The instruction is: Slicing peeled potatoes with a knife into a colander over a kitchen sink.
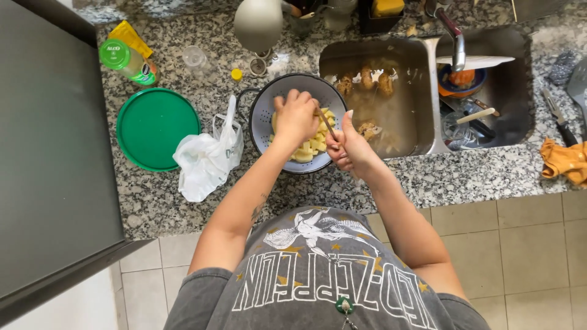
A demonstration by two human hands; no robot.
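Note:
A dark-rimmed white colander [263,107] stands on the granite counter [428,177] left of the sink, holding several pale yellow potato pieces [313,146]. My left hand [295,116] reaches into the colander with its fingers curled over the pieces; whether it grips one is hidden. My right hand [350,146] is at the colander's right rim, closed on a knife [326,122] whose thin blade points up and left over the potatoes.
A white plastic bag [208,159] and a green round lid [156,128] lie left of the colander. A green-capped bottle [125,61] lies behind them. The double sink [403,128] holds peelings, dishes and utensils. An orange cloth [565,162] lies at the right.

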